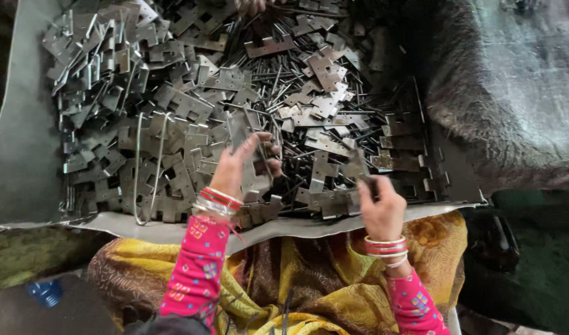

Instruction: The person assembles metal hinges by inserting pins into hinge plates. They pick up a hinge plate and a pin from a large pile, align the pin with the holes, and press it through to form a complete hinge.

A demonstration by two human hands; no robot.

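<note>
A big heap of flat metal hinge plates (173, 105) and thin metal pins (284, 80) lies on a grey sheet in front of me. My left hand (244, 162) is raised over the heap and holds a hinge plate (240, 129) between thumb and fingers. My right hand (380, 201) is closed on another metal plate (357, 166) near the heap's front edge. Both wrists wear red and white bangles above pink patterned sleeves.
The grey sheet (24, 155) bearing the heap has bare margins at the left and front. A bent wire loop (149, 167) lies on the plates at left. Yellow and brown cloth (297, 273) covers my lap. A blue bottle cap (45, 291) sits at lower left. Another person's fingers (253, 5) show at the top edge.
</note>
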